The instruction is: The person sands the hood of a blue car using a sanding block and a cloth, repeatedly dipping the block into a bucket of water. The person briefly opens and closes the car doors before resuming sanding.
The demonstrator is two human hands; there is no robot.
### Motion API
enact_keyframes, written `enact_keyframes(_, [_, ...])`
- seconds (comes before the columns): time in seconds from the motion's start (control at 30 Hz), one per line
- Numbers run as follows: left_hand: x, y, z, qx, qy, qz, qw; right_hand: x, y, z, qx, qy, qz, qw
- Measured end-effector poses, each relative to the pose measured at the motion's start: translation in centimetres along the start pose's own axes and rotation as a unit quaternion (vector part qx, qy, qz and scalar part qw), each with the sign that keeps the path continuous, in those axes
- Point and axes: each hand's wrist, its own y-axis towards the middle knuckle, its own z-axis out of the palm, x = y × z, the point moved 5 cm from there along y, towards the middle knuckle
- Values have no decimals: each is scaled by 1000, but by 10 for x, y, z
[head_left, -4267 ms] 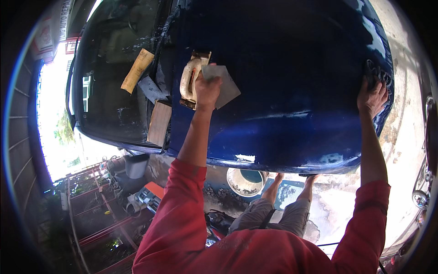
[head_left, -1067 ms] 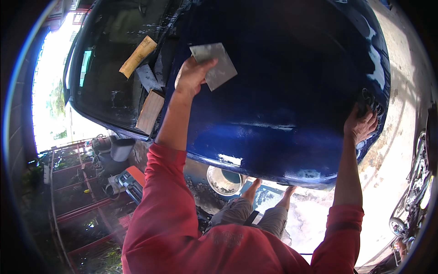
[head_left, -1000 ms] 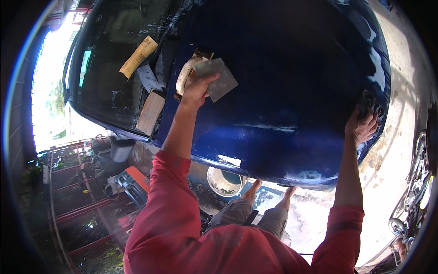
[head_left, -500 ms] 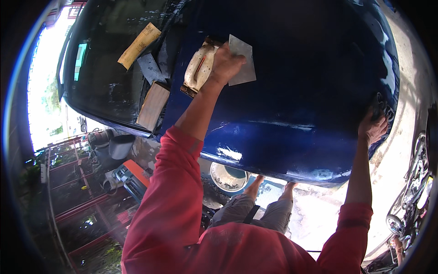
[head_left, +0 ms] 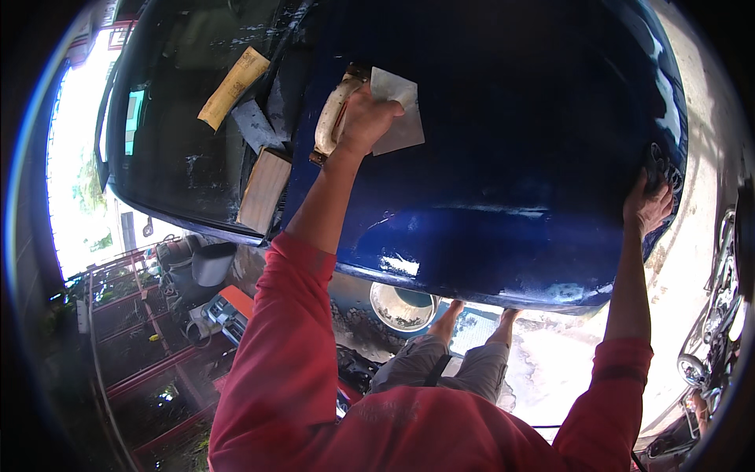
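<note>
My left hand is closed on a thin, pale grey sheet that looks like sandpaper. It is over the dark blue car hood. Just left of that hand lies a sanding block with a cream-coloured handle, its right side partly covered by my fingers. Whether they also touch the handle I cannot tell. At the hood's right-hand edge, my right hand rests beside the car's badge. Its fingers are bent around something dark that is too dim to name.
On the windshield lie a yellow paper strip, a grey strip and a wooden block. A white bucket stands by my feet. An orange-and-grey case sits lower left, and bicycle parts are at far right.
My left hand has moved left with the grey sheet and now covers more of the sanding block. My right hand stays at the hood's edge. The whole view has shifted slightly.
</note>
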Motion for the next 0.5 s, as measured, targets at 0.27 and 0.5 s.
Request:
enact_keyframes(0.27, [-5,-12,9,-28,-9,-105,994,4,-1,-3,8,7,-2,1000])
enact_keyframes(0.5, [-21,-2,50,-5,47,18,999,9,-2,-9,9,6,2,1000])
